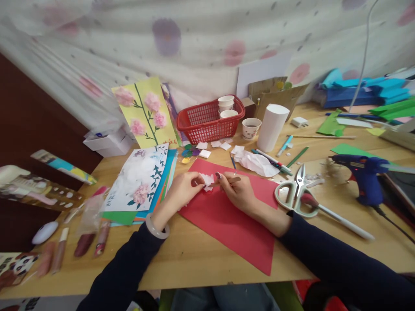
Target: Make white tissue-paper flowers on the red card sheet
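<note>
Left hand (pixel 184 189) pinching pale paper scrap (pixel 208 179).
My right hand (pixel 240 194) grips thin stick (pixel 236 179); red sheet (pixel 236 233) beneath both.

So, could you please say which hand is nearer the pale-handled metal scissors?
Right: the right hand is left of the scissors; the left hand is farther left, beyond it.

The wooden table (pixel 186 268) carries red paper (pixel 240 233), scissors (pixel 300 181) (pale-handled) and a basket (pixel 207 130).

Crumpled pale tissue (pixel 208 180) over red paper (pixel 235 226)
</note>
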Motion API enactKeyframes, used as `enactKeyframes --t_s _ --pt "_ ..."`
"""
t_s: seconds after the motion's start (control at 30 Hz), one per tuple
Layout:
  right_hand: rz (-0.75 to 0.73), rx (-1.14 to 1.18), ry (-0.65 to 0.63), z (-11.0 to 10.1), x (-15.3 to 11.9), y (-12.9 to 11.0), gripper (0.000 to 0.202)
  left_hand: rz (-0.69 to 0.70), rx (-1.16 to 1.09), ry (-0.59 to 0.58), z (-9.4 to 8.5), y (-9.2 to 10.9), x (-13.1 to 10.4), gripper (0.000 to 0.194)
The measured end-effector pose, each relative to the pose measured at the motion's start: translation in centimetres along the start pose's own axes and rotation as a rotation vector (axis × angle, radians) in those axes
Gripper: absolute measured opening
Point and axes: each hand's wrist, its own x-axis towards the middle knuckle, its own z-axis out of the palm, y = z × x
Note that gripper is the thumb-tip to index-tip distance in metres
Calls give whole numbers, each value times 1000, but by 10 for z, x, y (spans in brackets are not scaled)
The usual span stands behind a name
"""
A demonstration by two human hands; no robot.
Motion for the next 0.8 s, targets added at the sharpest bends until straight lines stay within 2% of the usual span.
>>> enactKeyframes --t_s 0.1,0.17,0.23,0.3,0.4,0.47,0.6,0.8 --pt "-39 -47 -32 1 -1 4 56 42 -27 32 3 -5 -2 6" --pt "-37 -64 -58 1 -1 5 55 93 -1 80 3 -10 -6 15" --pt "-27 -71 -90 1 -1 5 54 117 60 110 0 -15 -12 35" --pt "-28 -76 -129 0 -1 4 54 79 135 95 -4 -19 -20 58" --pt "-35 -125 -160 -1 -1 1 54 -21 238 13 -9 -24 -30 89" --pt "-38 -173 -180 0 -1 -1 53 -34 282 -48 -9 -27 -34 101" --pt "-73 -220 -205 2 -2 -3 53 -3 313 -105 -5 -34 -37 107" --pt "-77 -233 -193 6 -1 -4 53 15 311 -99 -2 -38 -38 106"
